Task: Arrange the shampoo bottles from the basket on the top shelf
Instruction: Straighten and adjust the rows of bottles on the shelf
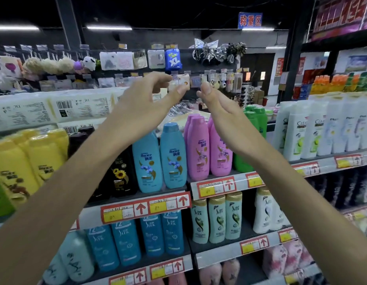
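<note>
The left forearm (81,182) covers much of the black bottle (122,175), and the right wrist (246,145) hides part of the green bottles (258,120). Print on the price tags (145,208) is too blurred to read. The bottom edge cuts off the lowest pink bottles (211,272).

The grey metal top shelf (90,215) crosses mid-frame, bearing upright yellow plastic bottles (16,167) at left, then black bottles (121,173), blue bottles (147,161), pink bottles (199,149), green bottles (256,118), white bottles (302,134) at right.
</note>
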Demonstrator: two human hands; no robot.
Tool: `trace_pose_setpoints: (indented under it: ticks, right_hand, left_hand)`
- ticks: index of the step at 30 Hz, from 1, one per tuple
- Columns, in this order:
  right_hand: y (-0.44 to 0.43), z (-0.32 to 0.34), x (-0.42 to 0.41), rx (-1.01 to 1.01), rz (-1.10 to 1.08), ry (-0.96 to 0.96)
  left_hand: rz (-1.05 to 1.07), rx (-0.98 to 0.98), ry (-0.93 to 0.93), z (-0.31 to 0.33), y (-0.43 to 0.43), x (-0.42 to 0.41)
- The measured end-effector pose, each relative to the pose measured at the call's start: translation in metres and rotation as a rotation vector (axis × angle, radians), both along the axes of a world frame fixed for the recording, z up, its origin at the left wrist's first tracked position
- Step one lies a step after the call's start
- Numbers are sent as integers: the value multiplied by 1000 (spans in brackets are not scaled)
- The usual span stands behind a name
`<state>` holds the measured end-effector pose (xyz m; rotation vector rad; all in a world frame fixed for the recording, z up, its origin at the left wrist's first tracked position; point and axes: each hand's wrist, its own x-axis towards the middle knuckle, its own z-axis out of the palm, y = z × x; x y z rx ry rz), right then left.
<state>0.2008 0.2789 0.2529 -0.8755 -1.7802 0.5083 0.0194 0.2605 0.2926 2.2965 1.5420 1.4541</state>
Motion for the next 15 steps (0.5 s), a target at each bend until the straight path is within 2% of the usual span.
trace_pose_setpoints:
  ticks: [8,15]
  right_hand:
    - [-17,-8,-2,-42,-71,33]
    - [-33,-18,-10,-100,-142,93]
  left_hand:
    - [-39,-70,-10,-19,-15,-17]
    - [-73,-48,19,-32,-28,-41]
